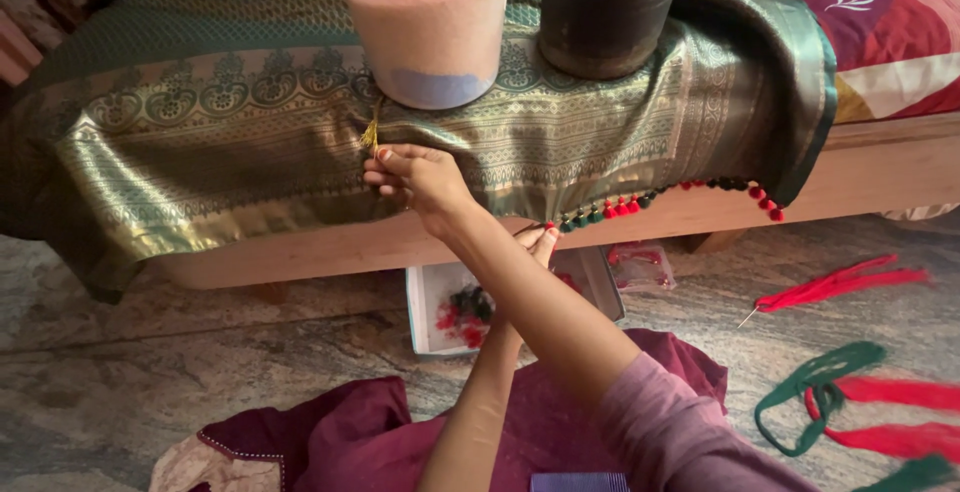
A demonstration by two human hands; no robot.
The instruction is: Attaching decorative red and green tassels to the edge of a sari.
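While a green and gold woven cloth [250,142] lies draped over a wooden ledge [880,167], its edge is pinched by the right hand [420,180] beside a small gold tassel [371,134]. Behind that forearm, the left hand [537,242] is half hidden, grip unclear. Red and green tassels [620,207] line the hem further right.

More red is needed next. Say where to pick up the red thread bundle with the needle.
Pinch the red thread bundle at its thick middle, from above: it lies flat on the floor, and the needle sticks out at its left end.
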